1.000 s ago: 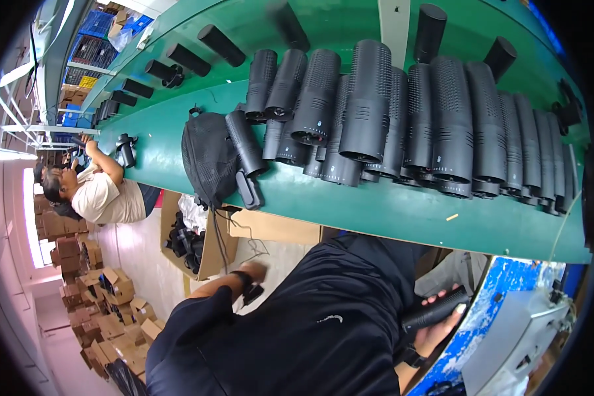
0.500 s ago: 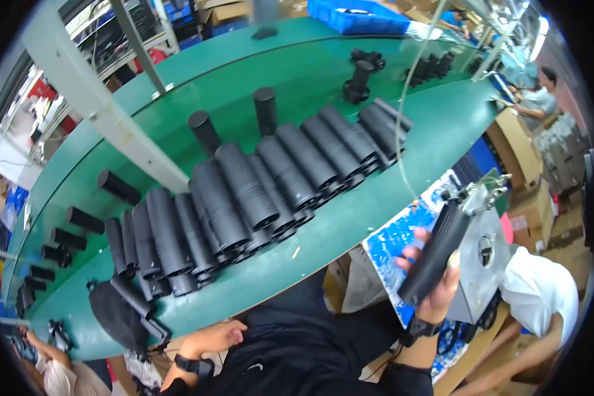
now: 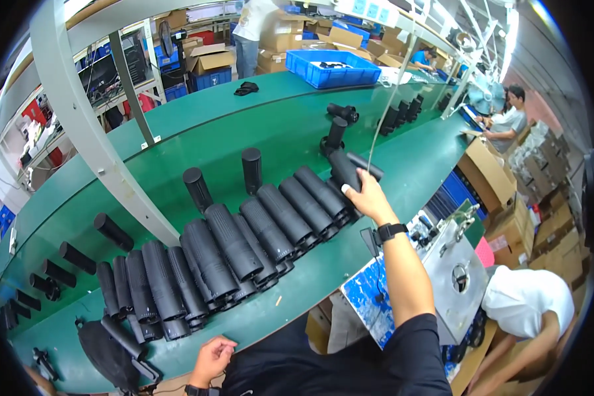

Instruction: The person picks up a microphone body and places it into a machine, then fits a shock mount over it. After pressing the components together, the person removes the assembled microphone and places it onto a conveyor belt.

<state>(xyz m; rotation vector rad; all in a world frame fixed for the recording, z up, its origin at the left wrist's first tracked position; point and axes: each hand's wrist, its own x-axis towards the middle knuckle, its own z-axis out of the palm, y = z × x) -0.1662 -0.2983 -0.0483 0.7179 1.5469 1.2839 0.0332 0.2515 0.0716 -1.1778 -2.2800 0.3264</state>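
My right hand (image 3: 371, 198) reaches across the bench and closes round a black tube (image 3: 343, 169) at the right end of a pile. Another black tube lies just behind it, partly hidden. The pile is made of several black ribbed cylindrical tubes (image 3: 233, 241), lying side by side and stacked in layers, their open ends toward me. Close to the bench's front edge, my left hand (image 3: 214, 356) rests with curled fingers and nothing visible in it. A watch band sits on each wrist.
Smaller black cylinders (image 3: 251, 170) stand or lie behind the pile on the green bench (image 3: 297, 300). A metal fixture (image 3: 452, 284) is at right, beside a crouching person in white (image 3: 528, 297). A white post (image 3: 105, 152) rises at left. A blue bin (image 3: 333, 69) sits at the back.
My right hand has moved from beside the metal fixture, where it held a black tube, to the pile's right end. The view has tilted up. My left hand stays near the bench edge.
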